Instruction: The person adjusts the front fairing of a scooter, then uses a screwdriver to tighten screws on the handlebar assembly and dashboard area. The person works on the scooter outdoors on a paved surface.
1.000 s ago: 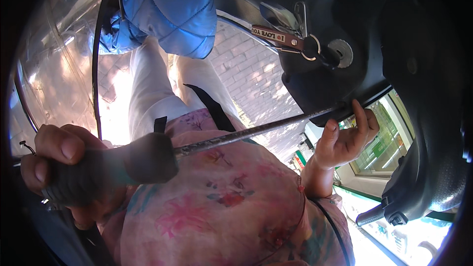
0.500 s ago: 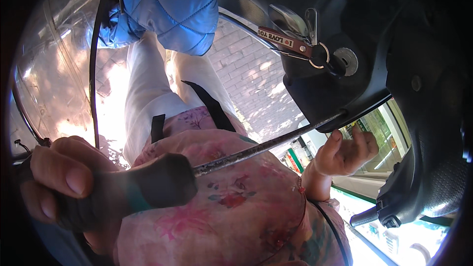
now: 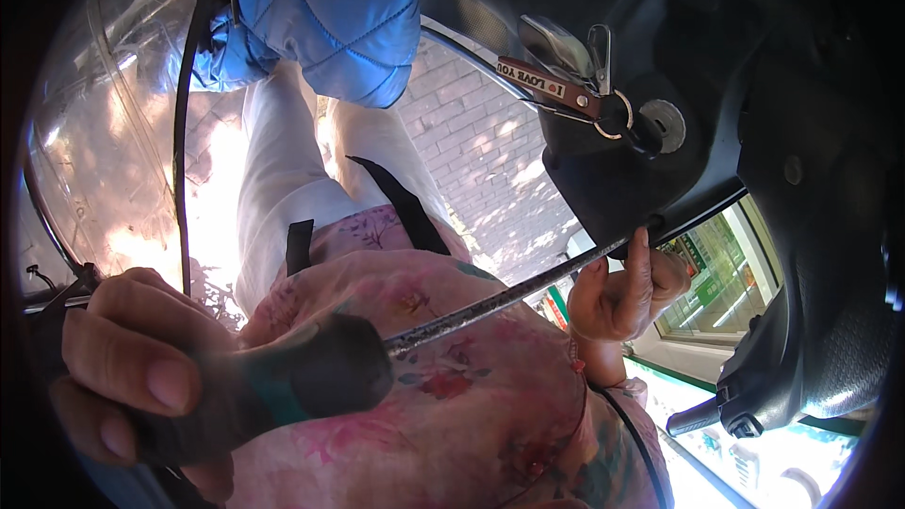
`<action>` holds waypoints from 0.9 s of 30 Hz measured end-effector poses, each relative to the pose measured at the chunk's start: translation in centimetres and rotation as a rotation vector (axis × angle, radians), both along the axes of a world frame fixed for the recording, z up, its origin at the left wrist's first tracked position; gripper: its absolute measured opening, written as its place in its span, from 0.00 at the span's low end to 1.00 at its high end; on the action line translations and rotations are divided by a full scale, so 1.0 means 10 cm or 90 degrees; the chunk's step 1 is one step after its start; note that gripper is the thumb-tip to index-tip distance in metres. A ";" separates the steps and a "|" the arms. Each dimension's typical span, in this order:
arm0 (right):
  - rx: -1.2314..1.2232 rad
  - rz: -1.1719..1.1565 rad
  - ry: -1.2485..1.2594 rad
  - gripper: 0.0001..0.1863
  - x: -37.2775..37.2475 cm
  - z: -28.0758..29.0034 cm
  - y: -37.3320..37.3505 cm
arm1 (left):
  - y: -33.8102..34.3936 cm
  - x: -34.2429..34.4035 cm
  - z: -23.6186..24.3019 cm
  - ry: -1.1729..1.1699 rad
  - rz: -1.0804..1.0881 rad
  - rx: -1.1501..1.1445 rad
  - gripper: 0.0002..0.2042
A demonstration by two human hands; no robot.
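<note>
My left hand (image 3: 141, 368), at the lower left, is wrapped round the thick dark handle of a screwdriver (image 3: 490, 311). Its long, worn metal shaft slants up and right towards a black scooter panel (image 3: 603, 170). My right hand (image 3: 627, 297) is at the far end of the shaft, with index finger and thumb closed about the tip and the other fingers curled. The fingers cover the tip itself, so I cannot see whether a screw is on it. Just past the index finger is a small dark hole (image 3: 657, 222) in the panel's lower edge.
Above the hole, a key with a ring and brown tag (image 3: 547, 83) hangs from the ignition lock (image 3: 667, 124). A blue quilted cover (image 3: 330, 19) is at the top. A black cable (image 3: 179, 132) runs down the left. Paving (image 3: 481, 132) lies below.
The screwdriver's tip has come back from the hole, and its handle has shifted slightly right and down. My right hand has moved left, bringing its spread fingers onto the tip.
</note>
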State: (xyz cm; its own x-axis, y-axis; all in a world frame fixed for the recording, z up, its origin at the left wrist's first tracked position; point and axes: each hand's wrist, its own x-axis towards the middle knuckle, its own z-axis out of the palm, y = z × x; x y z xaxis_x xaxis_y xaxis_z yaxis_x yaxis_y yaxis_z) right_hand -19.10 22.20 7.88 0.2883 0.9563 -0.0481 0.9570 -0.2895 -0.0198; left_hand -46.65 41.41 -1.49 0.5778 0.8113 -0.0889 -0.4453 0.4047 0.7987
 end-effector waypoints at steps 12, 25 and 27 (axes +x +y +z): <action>-0.033 0.104 -0.074 0.17 0.04 0.00 0.05 | 0.02 0.19 0.00 0.029 0.037 0.036 0.27; 0.012 0.058 -0.011 0.19 0.01 0.01 0.00 | 0.04 0.22 -0.03 -0.044 0.012 -0.050 0.24; 0.019 0.056 -0.003 0.18 0.01 0.00 -0.01 | 0.02 0.21 -0.02 -0.058 0.009 -0.076 0.24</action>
